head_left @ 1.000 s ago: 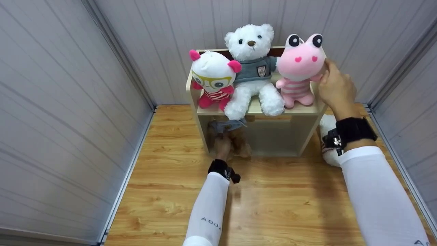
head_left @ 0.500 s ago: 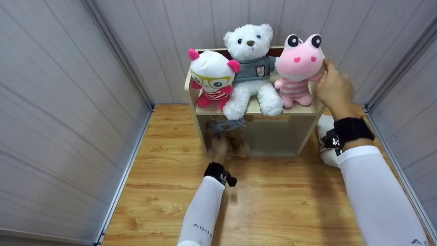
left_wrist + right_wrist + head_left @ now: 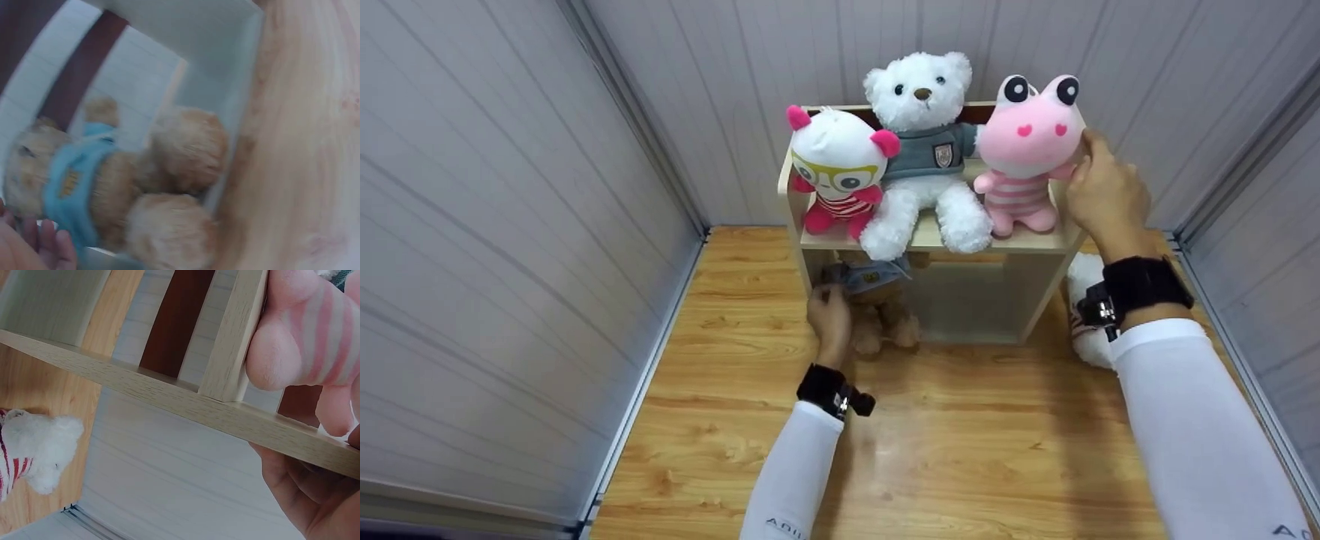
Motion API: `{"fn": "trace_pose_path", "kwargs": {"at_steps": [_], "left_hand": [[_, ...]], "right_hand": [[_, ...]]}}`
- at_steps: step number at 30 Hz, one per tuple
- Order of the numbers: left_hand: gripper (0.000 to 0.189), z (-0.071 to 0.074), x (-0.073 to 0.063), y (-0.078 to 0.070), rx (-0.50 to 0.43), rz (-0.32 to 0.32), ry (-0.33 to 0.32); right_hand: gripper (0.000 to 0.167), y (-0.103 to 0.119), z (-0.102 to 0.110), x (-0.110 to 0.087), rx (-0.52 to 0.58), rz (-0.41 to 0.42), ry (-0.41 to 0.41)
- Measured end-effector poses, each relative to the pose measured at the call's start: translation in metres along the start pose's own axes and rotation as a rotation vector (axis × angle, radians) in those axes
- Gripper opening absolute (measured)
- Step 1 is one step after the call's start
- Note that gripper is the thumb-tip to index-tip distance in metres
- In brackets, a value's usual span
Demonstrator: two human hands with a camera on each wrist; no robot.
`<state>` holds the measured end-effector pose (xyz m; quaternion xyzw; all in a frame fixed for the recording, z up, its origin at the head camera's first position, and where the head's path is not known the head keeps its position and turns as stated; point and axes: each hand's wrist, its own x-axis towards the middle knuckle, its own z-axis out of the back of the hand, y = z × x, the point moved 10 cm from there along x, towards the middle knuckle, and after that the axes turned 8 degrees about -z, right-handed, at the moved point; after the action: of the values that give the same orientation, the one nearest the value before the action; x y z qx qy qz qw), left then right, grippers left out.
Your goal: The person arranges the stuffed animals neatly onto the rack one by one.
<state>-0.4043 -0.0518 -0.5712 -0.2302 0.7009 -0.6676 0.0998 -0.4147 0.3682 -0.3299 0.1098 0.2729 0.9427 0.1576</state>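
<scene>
My right hand grips the upper right side panel of a small two-tier wooden shelf; the right wrist view shows fingers on the panel's outer face. Inside the lower compartment, at its left, a brown teddy bear in a light blue top sits with its legs pointing out the front. My left hand is at the compartment's left front edge beside the bear, fingers loosely bent, holding nothing visible. On the top tier sit a pink-eared panda plush, a white teddy bear and a pink frog plush.
A white plush with red stripes lies on the wooden floor to the shelf's right, partly hidden by my right arm in the head view. Grey panel walls stand at the left, right and back.
My left hand has drawn back from the brown teddy bear toward the shelf's left edge, leaving the bear sitting in the compartment. The right hand keeps its grip on the shelf.
</scene>
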Motion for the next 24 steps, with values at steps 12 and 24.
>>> {"fn": "trace_pose_path", "kwargs": {"at_steps": [12, 24], "left_hand": [[0.02, 0.038, 0.008, -0.131, 0.015, -0.357, -0.234], [0.04, 0.028, 0.04, -0.194, -0.006, -0.575, -0.049]], "right_hand": [[0.062, -0.002, 0.001, 0.0, -0.005, -0.01, 0.001], [0.062, 0.0, 0.002, -0.002, 0.002, 0.01, -0.027]]}}
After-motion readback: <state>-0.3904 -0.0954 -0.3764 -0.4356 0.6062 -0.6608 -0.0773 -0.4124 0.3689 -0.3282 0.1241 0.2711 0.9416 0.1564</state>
